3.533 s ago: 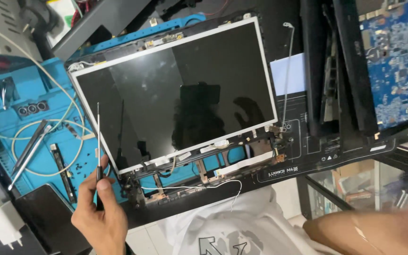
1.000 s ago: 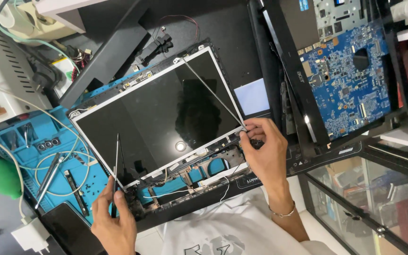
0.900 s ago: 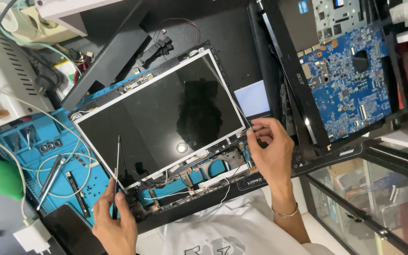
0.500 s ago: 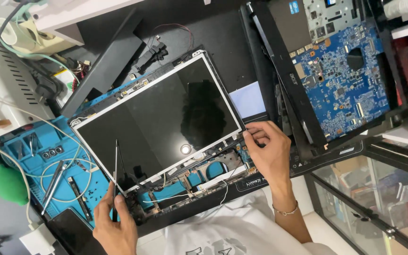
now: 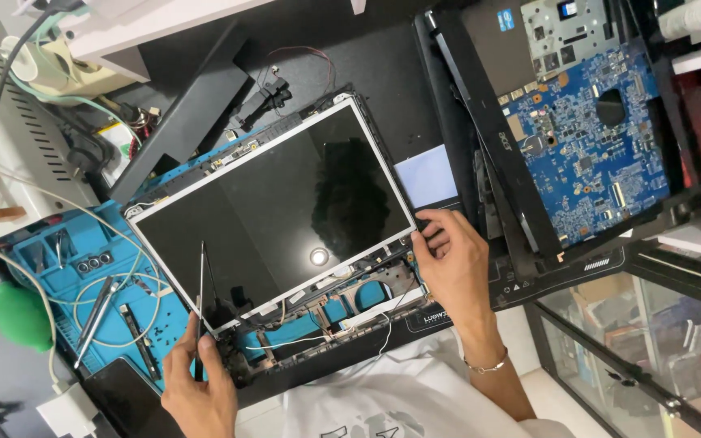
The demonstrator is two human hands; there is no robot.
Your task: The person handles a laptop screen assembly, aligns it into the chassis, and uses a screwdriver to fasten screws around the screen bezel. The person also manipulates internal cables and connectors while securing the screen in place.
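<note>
The left hand [image 5: 196, 389] is at the bottom edge of the view, fingers pinched around a thin screwdriver [image 5: 200, 296] whose shaft stands up over the lower left corner of the screen [image 5: 273, 207]. The screen, a dark panel in a silver frame, lies tilted on a blue mat [image 5: 66, 284], with its hinges and loose white wires along its near edge. The right hand [image 5: 452, 264] rests at the screen's lower right corner, fingers curled together on the frame there. Tweezers [image 5: 95, 304] and white cable loops lie on the mat to the left. A blue circuit board [image 5: 594, 154] sits to the right, well apart from both hands.
</note>
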